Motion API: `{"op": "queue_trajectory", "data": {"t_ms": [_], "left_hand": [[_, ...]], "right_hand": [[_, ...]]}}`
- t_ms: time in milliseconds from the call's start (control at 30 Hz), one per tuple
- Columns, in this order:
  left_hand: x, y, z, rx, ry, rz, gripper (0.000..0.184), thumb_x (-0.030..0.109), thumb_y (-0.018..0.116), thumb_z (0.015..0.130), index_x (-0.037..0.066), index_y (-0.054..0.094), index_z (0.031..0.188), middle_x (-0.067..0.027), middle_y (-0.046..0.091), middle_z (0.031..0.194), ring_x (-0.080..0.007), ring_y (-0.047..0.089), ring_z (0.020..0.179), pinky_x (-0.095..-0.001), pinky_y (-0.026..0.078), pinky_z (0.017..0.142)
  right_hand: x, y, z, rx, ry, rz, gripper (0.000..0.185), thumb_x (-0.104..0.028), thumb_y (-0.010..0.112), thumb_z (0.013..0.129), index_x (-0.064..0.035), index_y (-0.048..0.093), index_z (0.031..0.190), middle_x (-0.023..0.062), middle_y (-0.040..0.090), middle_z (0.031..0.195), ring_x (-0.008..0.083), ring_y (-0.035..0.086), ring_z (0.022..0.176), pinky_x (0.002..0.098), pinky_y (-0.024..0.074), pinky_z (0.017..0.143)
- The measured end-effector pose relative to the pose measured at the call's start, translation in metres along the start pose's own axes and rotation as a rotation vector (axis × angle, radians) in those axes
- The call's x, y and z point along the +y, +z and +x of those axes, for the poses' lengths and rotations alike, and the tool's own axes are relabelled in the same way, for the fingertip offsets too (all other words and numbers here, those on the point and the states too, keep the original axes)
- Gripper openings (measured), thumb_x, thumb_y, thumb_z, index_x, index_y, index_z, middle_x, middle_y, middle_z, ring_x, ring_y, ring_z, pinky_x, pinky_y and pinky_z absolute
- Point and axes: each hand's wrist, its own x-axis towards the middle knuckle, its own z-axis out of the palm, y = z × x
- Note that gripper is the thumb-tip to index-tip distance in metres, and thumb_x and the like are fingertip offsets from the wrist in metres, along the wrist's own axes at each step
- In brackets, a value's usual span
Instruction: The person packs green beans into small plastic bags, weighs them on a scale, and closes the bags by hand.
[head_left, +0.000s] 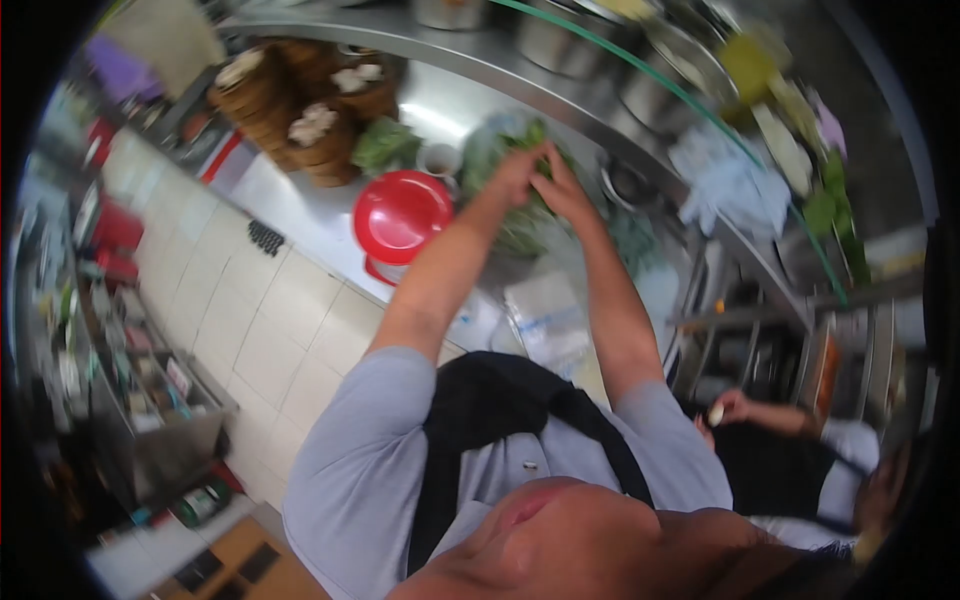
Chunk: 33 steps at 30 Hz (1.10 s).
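My left hand (pixel 513 178) and my right hand (pixel 562 185) are close together over the metal counter, stretched out ahead of me. Between and just beyond their fingers shows a bunch of green leafy vegetables (pixel 526 136), which both hands appear closed on. Finger detail is slightly blurred. Around and below the hands lies a clear plastic bag (pixel 520 235) with more greens inside. Left of it stand a red plastic bowl (pixel 402 217) and a white cup (pixel 439 160). Another heap of greens (pixel 387 146) sits farther left. A flat clear plastic packet (pixel 548 312) lies nearer my body.
Stacked bamboo steamers (pixel 325 150) stand at the counter's left. A metal shelf (pixel 600 85) with pots runs above the far side, with a light blue cloth (pixel 730 175) on the right. A co-worker (pixel 785 460) at right holds something small and pale. Tiled floor (pixel 270 330) lies left.
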Motion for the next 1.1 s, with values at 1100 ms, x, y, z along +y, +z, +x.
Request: {"op": "queue_trajectory", "data": {"t_ms": [1100], "left_hand": [[0.099, 0.055, -0.196, -0.272, -0.054, 0.490, 0.012, 0.010, 0.060, 0.093, 0.002, 0.058, 0.102, -0.0036, 0.055, 0.076, -0.0158, 0.056, 0.062, -0.0298, 0.048, 0.055]], "right_hand": [[-0.067, 0.147, -0.186, -0.108, 0.297, -0.056, 0.028, -0.025, 0.066, 0.089, 0.0028, 0.065, 0.095, 0.0290, 0.070, 0.097, 0.0424, 0.069, 0.100, 0.0492, 0.0543, 0.086]]}}
